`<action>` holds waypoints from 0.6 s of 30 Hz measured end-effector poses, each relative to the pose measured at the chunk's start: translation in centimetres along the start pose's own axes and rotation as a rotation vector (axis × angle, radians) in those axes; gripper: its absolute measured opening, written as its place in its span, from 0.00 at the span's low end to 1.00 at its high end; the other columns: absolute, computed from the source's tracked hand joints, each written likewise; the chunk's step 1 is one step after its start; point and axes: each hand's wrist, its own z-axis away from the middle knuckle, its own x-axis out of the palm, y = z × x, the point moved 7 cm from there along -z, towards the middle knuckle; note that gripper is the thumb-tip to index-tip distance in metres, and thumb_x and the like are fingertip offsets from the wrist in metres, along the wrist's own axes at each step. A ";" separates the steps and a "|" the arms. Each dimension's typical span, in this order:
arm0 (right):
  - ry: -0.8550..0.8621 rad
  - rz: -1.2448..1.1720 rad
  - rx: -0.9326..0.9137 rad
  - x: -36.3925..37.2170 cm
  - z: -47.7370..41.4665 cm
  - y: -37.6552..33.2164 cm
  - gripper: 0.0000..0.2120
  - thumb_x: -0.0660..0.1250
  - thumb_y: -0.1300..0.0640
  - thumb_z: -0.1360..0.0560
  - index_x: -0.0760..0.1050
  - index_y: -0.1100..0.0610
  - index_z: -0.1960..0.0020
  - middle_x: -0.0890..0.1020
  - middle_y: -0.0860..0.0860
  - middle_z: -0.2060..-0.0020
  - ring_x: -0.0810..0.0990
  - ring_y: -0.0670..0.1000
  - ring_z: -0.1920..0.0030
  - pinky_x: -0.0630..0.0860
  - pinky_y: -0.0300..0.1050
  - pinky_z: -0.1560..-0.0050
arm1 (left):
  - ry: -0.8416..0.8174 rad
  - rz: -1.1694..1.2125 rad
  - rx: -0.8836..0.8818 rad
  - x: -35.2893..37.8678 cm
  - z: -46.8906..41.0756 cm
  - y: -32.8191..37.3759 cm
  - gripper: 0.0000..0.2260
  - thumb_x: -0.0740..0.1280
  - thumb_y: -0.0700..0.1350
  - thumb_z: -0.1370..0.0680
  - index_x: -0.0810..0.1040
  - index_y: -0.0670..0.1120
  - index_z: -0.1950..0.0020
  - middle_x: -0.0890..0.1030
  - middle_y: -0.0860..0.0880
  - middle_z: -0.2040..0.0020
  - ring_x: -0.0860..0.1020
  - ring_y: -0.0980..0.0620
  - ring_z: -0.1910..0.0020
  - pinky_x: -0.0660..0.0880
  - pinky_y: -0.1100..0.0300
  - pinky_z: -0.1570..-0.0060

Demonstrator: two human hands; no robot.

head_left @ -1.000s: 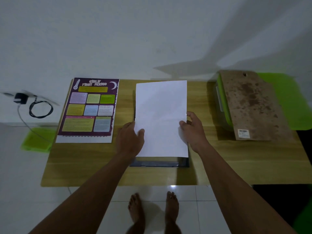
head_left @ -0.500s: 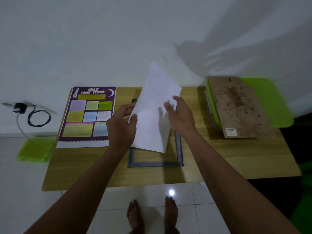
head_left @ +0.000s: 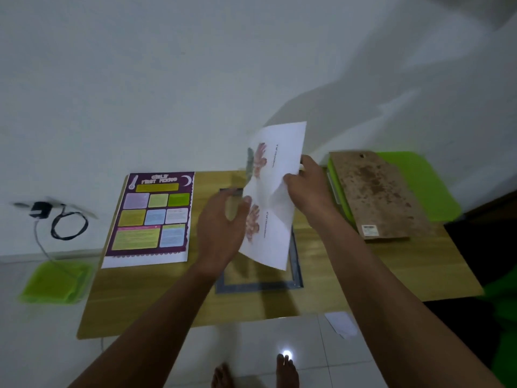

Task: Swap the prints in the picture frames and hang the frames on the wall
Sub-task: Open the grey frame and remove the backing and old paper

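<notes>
The only writing I can read is on the purple poster (head_left: 152,217), lying flat to the left of the picture frame (head_left: 257,285): its heading says "GIRLS' FIRST PERIOD", and the coloured boxes below are too small to make out. The white print (head_left: 275,191) is held tilted in the air above the frame. It shows two pinkish pictures, each with a line of text I cannot read. My right hand (head_left: 307,186) pinches the print's right edge, thumb on the near face. My left hand (head_left: 221,228) has its fingers spread and relaxed, one fingertip touching the print's left edge.

The frame lies flat on the wooden table (head_left: 167,303), and the print and both hands hide its upper part. To the right of the frame a stained brown backing board (head_left: 377,197) rests on a green box (head_left: 414,177); the board's white sticker (head_left: 369,230) is unreadable. Far left of the frame a black charger (head_left: 42,211) sits on the floor.
</notes>
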 end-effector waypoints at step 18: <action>-0.181 0.045 0.154 -5.3 3.5 13.0 0.34 0.68 0.69 0.26 0.66 0.46 0.25 0.82 0.50 0.41 0.83 0.50 0.47 0.80 0.43 0.51 | -0.434 0.237 -0.288 6.4 1.7 -7.6 0.37 0.74 0.39 0.27 0.61 0.55 0.23 0.74 0.51 0.32 0.72 0.47 0.33 0.74 0.49 0.38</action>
